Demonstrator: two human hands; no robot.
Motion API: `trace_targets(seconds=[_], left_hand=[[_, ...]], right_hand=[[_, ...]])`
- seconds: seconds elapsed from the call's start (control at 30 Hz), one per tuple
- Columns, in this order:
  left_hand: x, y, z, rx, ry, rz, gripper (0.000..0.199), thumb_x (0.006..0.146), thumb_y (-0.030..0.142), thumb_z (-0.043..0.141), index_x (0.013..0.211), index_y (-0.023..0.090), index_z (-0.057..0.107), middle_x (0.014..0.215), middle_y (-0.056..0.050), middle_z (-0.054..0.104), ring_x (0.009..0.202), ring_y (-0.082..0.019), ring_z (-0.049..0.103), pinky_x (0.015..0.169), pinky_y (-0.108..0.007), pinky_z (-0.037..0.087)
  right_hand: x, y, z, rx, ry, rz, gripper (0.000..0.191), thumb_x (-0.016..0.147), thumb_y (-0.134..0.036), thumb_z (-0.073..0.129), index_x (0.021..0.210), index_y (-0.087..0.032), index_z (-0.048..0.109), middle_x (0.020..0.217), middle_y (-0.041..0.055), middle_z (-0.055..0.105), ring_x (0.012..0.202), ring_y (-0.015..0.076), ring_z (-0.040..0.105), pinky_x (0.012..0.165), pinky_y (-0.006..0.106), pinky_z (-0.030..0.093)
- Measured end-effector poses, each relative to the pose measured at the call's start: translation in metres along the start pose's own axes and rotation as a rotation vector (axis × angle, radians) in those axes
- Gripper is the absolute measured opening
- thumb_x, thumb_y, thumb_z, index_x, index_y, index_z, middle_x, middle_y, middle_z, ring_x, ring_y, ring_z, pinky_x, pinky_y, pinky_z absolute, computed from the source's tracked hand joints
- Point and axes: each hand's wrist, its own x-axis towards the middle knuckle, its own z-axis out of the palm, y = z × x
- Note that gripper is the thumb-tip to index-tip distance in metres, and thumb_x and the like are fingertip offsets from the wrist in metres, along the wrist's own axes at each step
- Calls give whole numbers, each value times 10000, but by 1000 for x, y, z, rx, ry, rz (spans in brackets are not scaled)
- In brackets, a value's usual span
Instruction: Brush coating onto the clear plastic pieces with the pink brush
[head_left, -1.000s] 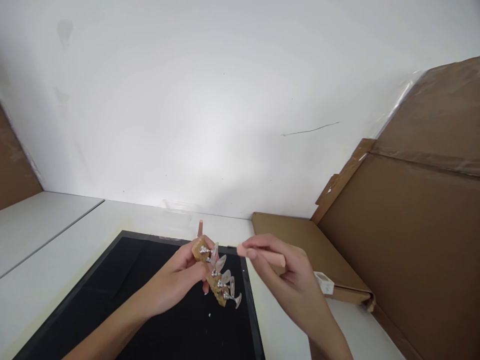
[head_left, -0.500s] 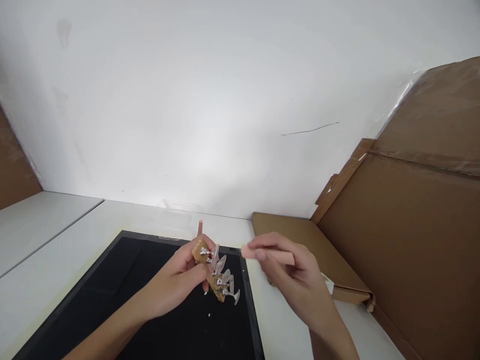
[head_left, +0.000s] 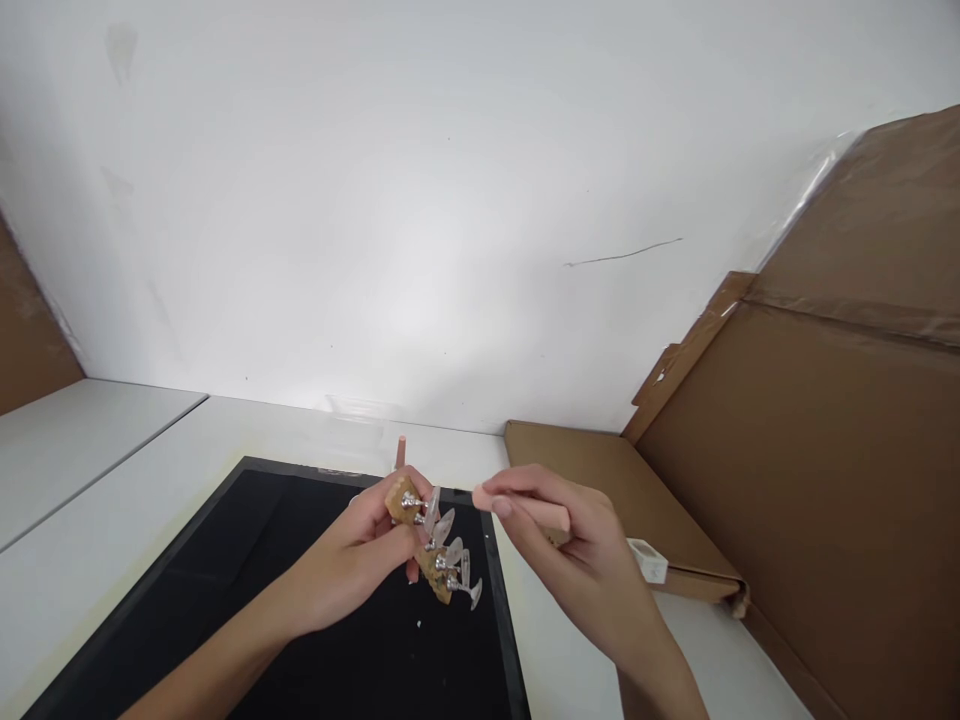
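Note:
My left hand (head_left: 352, 560) is closed around a tan, rough-edged display stand (head_left: 405, 500). Small silver posts stick out of it, several of them carrying clear nail tips (head_left: 454, 552) that face right. A slim pink stick (head_left: 401, 452) also runs through this hand, its upper end above the fingers and its lower end below. To the right, my right hand (head_left: 581, 550) pinches a thicker pale pink tube (head_left: 536, 510) between thumb and fingers, held nearly level. Its left end points toward the nail tips, a short gap away. Fingers hide part of each pink piece.
A black mat (head_left: 337, 660) with a few white specks lies under the hands on the white table (head_left: 559, 650). A flat cardboard box (head_left: 675, 520) and a small white box (head_left: 649, 562) are on the right. Cardboard panels (head_left: 840, 450) stand beyond; a white wall (head_left: 420, 220) rises behind.
My right hand has moved slightly left with the pink tube, closer to the nail tips, uncovering more of the small white box. My left hand has hardly moved.

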Motion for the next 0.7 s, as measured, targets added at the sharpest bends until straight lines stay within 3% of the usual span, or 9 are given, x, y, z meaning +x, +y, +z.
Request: trace_targets(seconds=[0.1,0.23,0.4,0.7], left_hand=[[1,-1,-1,2,0,0,58,830,168,522,870,197,491,771,26,452,663,-109,463,620,-241,440],[2,-1,-2,-10,6,3,59,832,182,530,869,199,487,769,26,454,657,-109,470,614,-241,441],[2,0,-1,-12,15,-3,65,829,191,536,869,198,486,766,26,455,658,-109,467,615,-241,443],[1,0,-1,-12,18,-2,69,816,167,526,869,198,494,760,28,462,656,-108,477,619,-242,448]], right_hand=[[1,1,1,-37,39,6,136,887,-201,542,808,-209,652,645,-4,631,530,115,497,466,214,358],[0,2,0,80,-10,-31,133,896,-218,547,837,-238,664,641,-20,635,517,106,487,472,206,369],[0,3,-1,57,33,-6,135,890,-209,560,808,-233,664,664,-15,633,555,111,511,502,208,388],[-2,3,-1,111,-5,-9,135,904,-222,558,835,-241,673,670,-15,644,534,100,486,477,205,364]])
